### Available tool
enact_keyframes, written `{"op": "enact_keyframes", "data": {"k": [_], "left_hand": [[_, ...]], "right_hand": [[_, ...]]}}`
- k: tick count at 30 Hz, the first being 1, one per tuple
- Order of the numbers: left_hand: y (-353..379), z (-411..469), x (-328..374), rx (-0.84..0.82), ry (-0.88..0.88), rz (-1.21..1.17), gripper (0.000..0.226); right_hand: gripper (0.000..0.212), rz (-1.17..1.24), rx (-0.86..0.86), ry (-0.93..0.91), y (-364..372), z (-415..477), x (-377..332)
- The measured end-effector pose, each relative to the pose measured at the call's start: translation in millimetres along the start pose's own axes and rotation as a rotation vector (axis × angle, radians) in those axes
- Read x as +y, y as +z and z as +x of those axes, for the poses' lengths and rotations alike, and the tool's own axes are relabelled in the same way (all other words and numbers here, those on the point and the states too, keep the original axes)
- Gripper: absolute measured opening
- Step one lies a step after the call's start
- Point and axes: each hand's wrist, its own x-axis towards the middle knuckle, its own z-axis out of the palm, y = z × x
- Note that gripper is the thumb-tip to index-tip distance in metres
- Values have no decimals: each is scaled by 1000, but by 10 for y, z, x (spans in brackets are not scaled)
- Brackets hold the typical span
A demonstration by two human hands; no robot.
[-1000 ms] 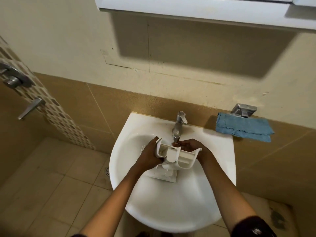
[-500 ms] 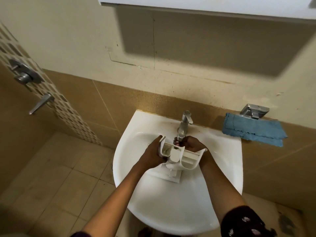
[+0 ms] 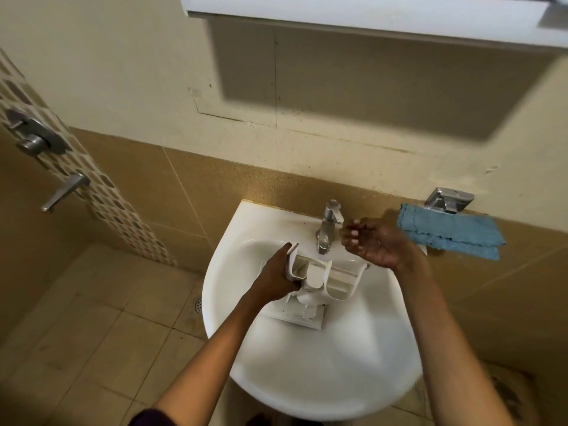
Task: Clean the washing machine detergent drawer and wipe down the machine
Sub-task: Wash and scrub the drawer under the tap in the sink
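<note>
A white plastic detergent drawer (image 3: 325, 279) stands on end inside the white basin (image 3: 322, 373), its compartments facing me, just below the chrome tap (image 3: 329, 226). My left hand (image 3: 276, 279) grips the drawer's left wall. My right hand (image 3: 373, 242) hovers beside the tap's right side, fingers loosely curled, holding nothing and clear of the drawer. No water stream is visible from the spout.
A folded blue cloth (image 3: 448, 232) lies on the ledge right of the basin, under a chrome wall fitting (image 3: 448, 199). A shower valve and lever (image 3: 46, 161) are on the left wall. A floor drain (image 3: 198, 304) sits left of the basin. A white cabinet (image 3: 368, 16) hangs overhead.
My right hand has left the drawer's far side and risen to the right, beside the tap. My left hand keeps its grip; the view has shifted a little.
</note>
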Motion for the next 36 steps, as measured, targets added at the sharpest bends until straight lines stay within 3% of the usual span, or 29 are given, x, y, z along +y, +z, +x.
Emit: {"op": "enact_keyframes", "data": {"k": [1,6,10,15,18,23,29,31,33,36], "left_hand": [[-5,1,10,-4,0,-1,68],[-26,-5,56,-3,15,-8,71],[-33,-42,81,-5,30,-12,71],[-49,-81,108,0,35,-23,67],[-55,-107,135,-2,41,-23,69],[-37,-128,124,6,58,6,54],[-44,-164,121,3,70,5,61],[-53,-184,129,4,76,2,61],[-39,-173,112,6,83,2,52],[-11,-145,55,9,56,-12,49]], "right_hand": [[15,-174,46,10,140,-72,-52],[27,-992,196,82,686,-173,-5],[27,-1305,282,109,770,-124,88],[31,-1764,413,-13,777,-114,331],[36,-1799,411,34,790,-120,480],[31,-1829,448,-10,791,-79,426],[24,-1916,421,-68,795,-71,535],[24,-1749,329,-36,695,-122,423],[19,-1397,296,-43,510,-188,277],[25,-1020,497,-102,94,-133,208]]}}
